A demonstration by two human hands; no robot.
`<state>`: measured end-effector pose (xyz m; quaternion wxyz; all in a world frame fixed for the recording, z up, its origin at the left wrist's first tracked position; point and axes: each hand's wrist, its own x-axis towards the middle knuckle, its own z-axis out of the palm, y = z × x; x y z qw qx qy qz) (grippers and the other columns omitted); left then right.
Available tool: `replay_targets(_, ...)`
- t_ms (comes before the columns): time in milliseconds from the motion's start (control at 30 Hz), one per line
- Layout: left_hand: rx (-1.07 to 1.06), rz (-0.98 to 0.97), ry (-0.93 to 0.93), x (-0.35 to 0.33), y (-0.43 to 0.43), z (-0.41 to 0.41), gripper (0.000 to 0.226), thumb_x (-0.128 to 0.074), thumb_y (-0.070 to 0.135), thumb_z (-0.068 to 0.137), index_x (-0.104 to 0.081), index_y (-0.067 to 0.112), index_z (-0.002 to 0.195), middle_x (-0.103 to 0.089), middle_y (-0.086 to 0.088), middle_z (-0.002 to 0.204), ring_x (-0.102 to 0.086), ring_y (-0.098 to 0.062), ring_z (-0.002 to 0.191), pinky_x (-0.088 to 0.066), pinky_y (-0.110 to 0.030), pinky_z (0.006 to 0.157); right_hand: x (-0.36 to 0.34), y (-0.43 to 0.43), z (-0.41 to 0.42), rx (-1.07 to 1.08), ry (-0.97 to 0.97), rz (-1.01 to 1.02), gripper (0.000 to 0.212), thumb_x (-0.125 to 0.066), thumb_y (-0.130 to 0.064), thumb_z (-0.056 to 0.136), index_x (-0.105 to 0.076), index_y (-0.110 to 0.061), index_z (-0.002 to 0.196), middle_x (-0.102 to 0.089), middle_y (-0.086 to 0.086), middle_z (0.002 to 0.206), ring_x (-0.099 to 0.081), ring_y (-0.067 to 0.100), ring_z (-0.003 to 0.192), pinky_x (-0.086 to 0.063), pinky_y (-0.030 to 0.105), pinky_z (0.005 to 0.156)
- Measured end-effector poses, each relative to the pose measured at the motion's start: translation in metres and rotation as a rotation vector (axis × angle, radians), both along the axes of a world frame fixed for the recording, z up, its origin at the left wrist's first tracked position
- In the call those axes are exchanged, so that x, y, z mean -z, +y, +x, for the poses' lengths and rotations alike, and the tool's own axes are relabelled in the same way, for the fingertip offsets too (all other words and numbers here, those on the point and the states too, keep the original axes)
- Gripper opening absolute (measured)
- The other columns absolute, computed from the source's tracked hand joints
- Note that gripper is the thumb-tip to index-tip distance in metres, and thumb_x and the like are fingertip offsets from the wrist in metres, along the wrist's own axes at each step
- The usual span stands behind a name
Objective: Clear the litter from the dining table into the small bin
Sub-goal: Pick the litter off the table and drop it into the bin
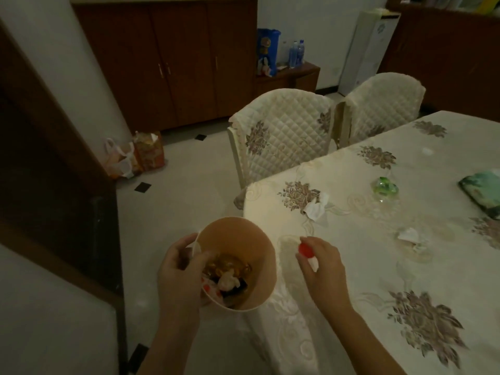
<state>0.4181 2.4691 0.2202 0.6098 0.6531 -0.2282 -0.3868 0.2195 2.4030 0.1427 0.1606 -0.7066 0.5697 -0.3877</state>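
My left hand (180, 274) grips the near left rim of a small tan bin (240, 239), held in the air just off the table's corner. Wrappers and tissue lie in its bottom. My right hand (323, 269) is over the table's corner, right of the bin, its fingers closed on a red bottle cap (305, 250) with something white under it. On the floral tablecloth (365, 266) lie a crumpled white tissue (316, 208), another crumpled paper (411, 238) and a green wrapper (385, 186).
A green patterned packet (484, 193) lies at the table's right edge of view. Two quilted chairs (281, 136) stand against the far side of the table. Plastic bags (135, 155) sit on the floor by a wooden cabinet (167, 58).
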Motion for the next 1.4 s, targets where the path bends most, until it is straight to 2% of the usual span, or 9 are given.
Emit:
replay_targets(100, 0.005, -0.021, -0.019, -0.007, -0.016, 0.000, 0.026, -0.063, 0.014, 0.079, -0.060, 0.037, 0.089, -0.062, -0.003, 0.101, -0.060, -0.029, 0.099, -0.052, -0.054, 0.084, -0.067, -0.012, 0.020, -0.067, -0.131, -0.182, 0.035, -0.065, -0.023, 0.075, -0.059, -0.012, 0.108, -0.055, -0.007, 0.102, -0.045, 0.003, 0.099, -0.031, 0.006, 0.091)
replay_targets(200, 0.019, -0.047, -0.032, -0.012, -0.033, 0.001, 0.025, -0.064, 0.014, 0.078, -0.061, 0.036, 0.089, -0.064, -0.003, 0.099, -0.062, -0.028, 0.098, -0.053, -0.051, 0.083, -0.105, -0.017, 0.043, -0.249, -0.156, -0.178, 0.036, -0.058, -0.033, 0.078, -0.056, -0.017, 0.111, -0.060, -0.005, 0.105, -0.051, 0.009, 0.099, -0.042, 0.019, 0.088)
replay_targets(367, 0.118, -0.082, -0.019, -0.013, -0.071, 0.011, 0.022, -0.066, 0.013, 0.076, -0.064, 0.031, 0.088, -0.065, -0.016, 0.096, -0.064, -0.034, 0.090, -0.054, -0.052, 0.081, -0.087, -0.042, 0.089, -0.327, 0.232, -0.120, 0.035, -0.049, -0.026, 0.081, -0.057, -0.013, 0.112, -0.065, 0.008, 0.107, -0.053, 0.017, 0.099, -0.051, 0.034, 0.084)
replay_targets(467, 0.197, -0.098, -0.017, -0.013, -0.099, 0.023, 0.023, -0.066, 0.008, 0.077, -0.065, 0.030, 0.085, -0.063, -0.015, 0.087, -0.060, -0.031, 0.081, -0.052, -0.047, 0.077, -0.081, -0.061, 0.103, -0.329, 0.268, 0.106, 0.043, -0.060, -0.019, 0.082, -0.048, -0.014, 0.124, -0.055, 0.007, 0.124, -0.044, 0.024, 0.115, -0.039, 0.036, 0.093)
replay_targets(700, 0.380, -0.058, -0.041, -0.009, -0.162, 0.052, 0.029, -0.061, 0.004, 0.077, -0.063, 0.032, 0.085, -0.065, -0.007, 0.087, -0.065, -0.031, 0.086, -0.055, -0.050, 0.077, -0.083, -0.100, 0.086, 0.222, -0.034, -0.122, 0.018, -0.066, -0.017, 0.077, -0.066, -0.010, 0.094, -0.069, 0.009, 0.091, -0.057, 0.013, 0.084, -0.043, 0.024, 0.078)
replay_targets(833, 0.464, -0.039, -0.028, -0.008, -0.189, 0.061, 0.033, -0.058, 0.001, 0.078, -0.062, 0.034, 0.084, -0.065, -0.003, 0.087, -0.065, -0.031, 0.088, -0.054, -0.050, 0.079, -0.040, -0.126, 0.050, 0.509, -0.035, 0.079, 0.027, -0.068, -0.009, 0.077, -0.061, -0.006, 0.104, -0.062, 0.015, 0.105, -0.055, 0.029, 0.099, -0.035, 0.029, 0.084)
replay_targets(1100, 0.511, -0.011, -0.036, -0.003, -0.228, 0.064, 0.030, -0.060, 0.002, 0.076, -0.064, 0.030, 0.086, -0.067, -0.008, 0.090, -0.065, -0.036, 0.090, -0.053, -0.058, 0.080, 0.032, -0.163, 0.023, 0.611, 0.074, 0.495, 0.059, -0.064, -0.013, 0.081, -0.035, -0.011, 0.132, -0.030, 0.021, 0.142, -0.026, 0.041, 0.127, -0.028, 0.045, 0.102)
replay_targets(1233, 0.532, -0.037, -0.041, -0.007, -0.242, 0.057, 0.029, -0.059, 0.000, 0.077, -0.063, 0.025, 0.090, -0.067, -0.011, 0.091, -0.065, -0.035, 0.090, -0.054, -0.055, 0.080, 0.053, -0.172, 0.016, 0.562, 0.198, 0.402, 0.039, -0.057, 0.007, 0.077, -0.053, 0.000, 0.115, -0.055, 0.026, 0.116, -0.048, 0.044, 0.106, -0.039, 0.045, 0.088)
replay_targets(1400, 0.583, -0.037, -0.039, -0.012, -0.259, 0.039, 0.032, -0.060, 0.001, 0.077, -0.063, 0.029, 0.090, -0.068, -0.008, 0.095, -0.066, -0.033, 0.091, -0.053, -0.056, 0.082, 0.044, -0.172, 0.003, 0.705, -0.017, 0.361, 0.020, -0.052, 0.004, 0.083, -0.062, 0.000, 0.099, -0.063, 0.022, 0.103, -0.056, 0.032, 0.094, -0.033, 0.022, 0.071)
